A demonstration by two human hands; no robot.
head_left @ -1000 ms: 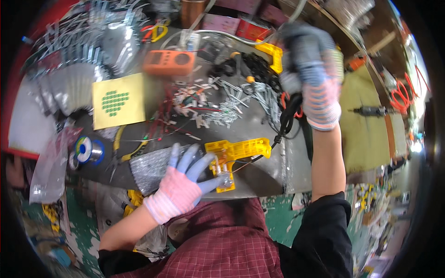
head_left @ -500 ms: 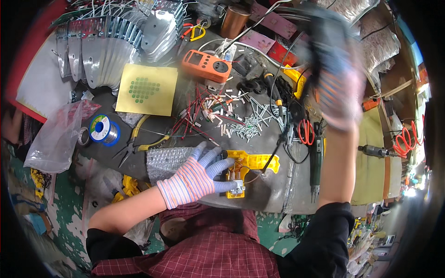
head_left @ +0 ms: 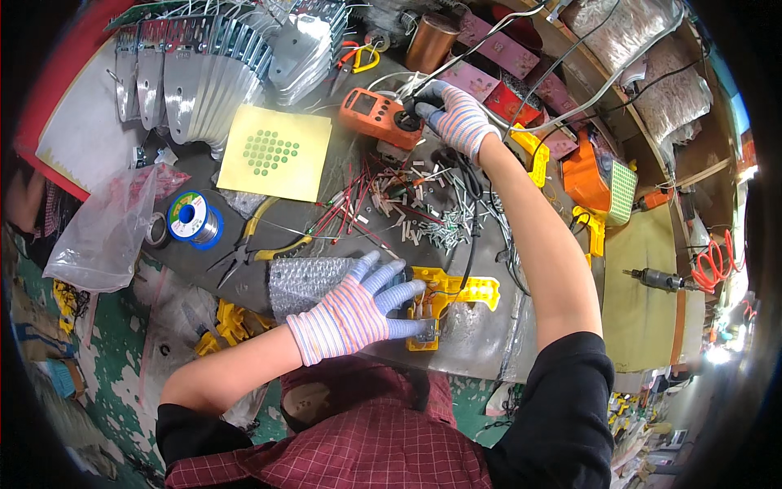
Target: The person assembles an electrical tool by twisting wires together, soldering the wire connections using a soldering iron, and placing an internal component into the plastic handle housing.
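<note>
My right hand, in a striped glove with grey-blue fingertips, closes round a black plug at the socket face of an orange plug-in meter. A black cord runs from below that hand toward an open yellow plastic housing at the table's near edge. Brass-coloured contacts and wires show inside the housing. Spread over its left end is my left hand, gloved alike, its thumb on a small clear-and-white part there. The palm lies partly on a bubble-wrap sheet.
Yellow-handled pliers and a blue solder spool lie left, near a yellow card with green dots. Screws and red wires are heaped mid-table. Metal plates stand far left; an orange box stands right.
My right hand has come from the upper right, where it was blurred beside a dark object, leftward to the meter and plug. My left hand stays on the housing. The view has shifted slightly.
</note>
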